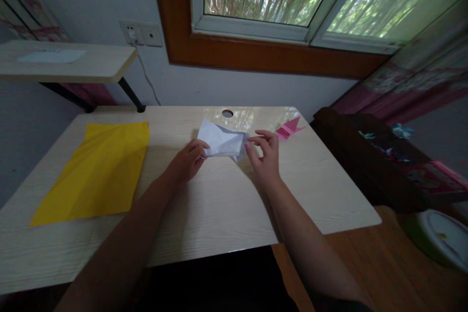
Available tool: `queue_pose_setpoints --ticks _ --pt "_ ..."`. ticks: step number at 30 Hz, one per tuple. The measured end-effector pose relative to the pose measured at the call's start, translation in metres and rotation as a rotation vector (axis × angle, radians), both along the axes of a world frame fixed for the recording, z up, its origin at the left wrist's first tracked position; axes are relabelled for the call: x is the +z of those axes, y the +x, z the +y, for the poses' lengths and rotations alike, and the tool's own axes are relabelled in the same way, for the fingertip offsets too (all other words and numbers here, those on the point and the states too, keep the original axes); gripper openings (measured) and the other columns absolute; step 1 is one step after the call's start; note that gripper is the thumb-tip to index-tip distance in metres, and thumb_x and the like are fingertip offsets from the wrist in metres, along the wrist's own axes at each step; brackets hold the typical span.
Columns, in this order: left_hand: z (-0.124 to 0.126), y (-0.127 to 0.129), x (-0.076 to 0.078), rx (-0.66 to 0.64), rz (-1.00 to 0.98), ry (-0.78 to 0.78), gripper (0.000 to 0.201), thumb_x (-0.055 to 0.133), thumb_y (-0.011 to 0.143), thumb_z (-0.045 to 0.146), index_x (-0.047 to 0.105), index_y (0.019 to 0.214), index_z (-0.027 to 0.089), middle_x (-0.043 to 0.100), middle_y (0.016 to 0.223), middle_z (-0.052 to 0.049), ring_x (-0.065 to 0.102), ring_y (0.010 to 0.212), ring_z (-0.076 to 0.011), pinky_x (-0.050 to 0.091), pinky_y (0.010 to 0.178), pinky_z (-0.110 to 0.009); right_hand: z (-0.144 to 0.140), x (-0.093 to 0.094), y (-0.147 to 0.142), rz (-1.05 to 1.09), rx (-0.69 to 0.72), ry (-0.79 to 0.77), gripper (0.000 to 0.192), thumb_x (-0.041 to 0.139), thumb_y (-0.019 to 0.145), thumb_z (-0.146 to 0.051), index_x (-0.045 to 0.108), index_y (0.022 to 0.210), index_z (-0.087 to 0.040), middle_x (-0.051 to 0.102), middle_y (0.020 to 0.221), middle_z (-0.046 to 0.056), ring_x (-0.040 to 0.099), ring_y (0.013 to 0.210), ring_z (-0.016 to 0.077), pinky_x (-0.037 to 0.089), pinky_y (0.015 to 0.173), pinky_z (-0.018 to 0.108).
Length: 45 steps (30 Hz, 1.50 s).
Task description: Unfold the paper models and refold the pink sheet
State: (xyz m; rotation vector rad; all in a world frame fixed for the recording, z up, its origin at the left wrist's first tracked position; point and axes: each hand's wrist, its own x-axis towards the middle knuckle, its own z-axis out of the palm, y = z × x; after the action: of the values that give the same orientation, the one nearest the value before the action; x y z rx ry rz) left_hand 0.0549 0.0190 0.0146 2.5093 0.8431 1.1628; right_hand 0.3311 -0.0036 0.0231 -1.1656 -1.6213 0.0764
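A folded sheet of white paper (221, 140) is held just above the middle of the desk, creased and with a loose flap at its right end. My left hand (188, 160) grips its left end, thumb on top and fingers underneath. At the right end, the thumb and index finger of my right hand (266, 158) pinch the flap's edge, while the other fingers are curled and raised. Beyond that hand lies a pink origami piece (287, 129) with pointed ends.
A large yellow sheet of paper (98, 170) lies on the left of the wooden desk (219, 214). A raised shelf (106, 61) stands at the back left, and a cable hole (227, 113) is at the rear edge. A green-and-white bin (438, 234) is at the right.
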Motion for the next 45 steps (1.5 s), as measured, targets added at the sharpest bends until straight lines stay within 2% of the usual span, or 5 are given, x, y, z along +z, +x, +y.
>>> queue_pose_setpoints --ticks 6,12,20,32,45 --pt "0.003 0.002 -0.003 -0.006 -0.094 -0.055 0.017 0.063 0.089 0.011 0.05 0.084 0.021 0.065 0.109 -0.007 0.063 0.102 -0.0197 0.052 0.091 -0.038 0.005 -0.016 -0.003 0.308 0.187 -0.268 0.046 0.065 0.09 -0.03 0.047 0.132 -0.034 0.05 0.14 0.008 0.062 0.104 0.0201 0.056 0.077 0.035" --pt "0.006 0.0 -0.005 0.016 -0.164 -0.218 0.016 0.066 0.089 0.021 0.051 0.081 0.021 0.066 0.108 -0.007 0.062 0.102 -0.0192 0.053 0.084 -0.033 0.009 -0.019 -0.002 0.494 0.235 -0.441 0.037 0.059 0.089 -0.03 0.056 0.126 -0.031 0.062 0.083 -0.001 0.056 0.073 0.0152 0.043 0.064 0.028" --pt "0.006 -0.002 -0.001 0.084 -0.291 -0.448 0.02 0.062 0.094 0.04 0.061 0.09 0.02 0.064 0.092 -0.004 0.06 0.083 -0.0167 0.05 0.074 -0.028 0.014 -0.017 0.0 0.716 0.274 -0.547 0.04 0.068 0.077 -0.032 0.061 0.116 -0.028 0.046 0.072 -0.006 0.045 0.06 0.0117 0.035 0.054 0.024" --pt "0.002 0.002 -0.004 -0.054 0.021 -0.075 0.011 0.05 0.1 0.022 0.059 0.094 0.021 0.066 0.11 -0.009 0.065 0.1 -0.0191 0.055 0.089 -0.037 0.013 -0.021 0.004 0.241 0.056 -0.394 0.033 0.056 0.092 -0.04 0.067 0.119 -0.023 0.067 0.117 0.009 0.063 0.086 0.0208 0.05 0.073 0.034" --pt "-0.001 0.002 0.008 0.221 -0.172 -0.026 0.011 0.047 0.102 0.03 0.055 0.099 0.023 0.058 0.124 -0.01 0.056 0.117 -0.0225 0.047 0.104 -0.045 0.014 -0.023 0.007 0.624 0.273 -0.68 0.03 0.072 0.079 -0.048 0.063 0.088 -0.021 0.061 0.075 -0.001 0.053 0.062 0.0151 0.038 0.055 0.026"
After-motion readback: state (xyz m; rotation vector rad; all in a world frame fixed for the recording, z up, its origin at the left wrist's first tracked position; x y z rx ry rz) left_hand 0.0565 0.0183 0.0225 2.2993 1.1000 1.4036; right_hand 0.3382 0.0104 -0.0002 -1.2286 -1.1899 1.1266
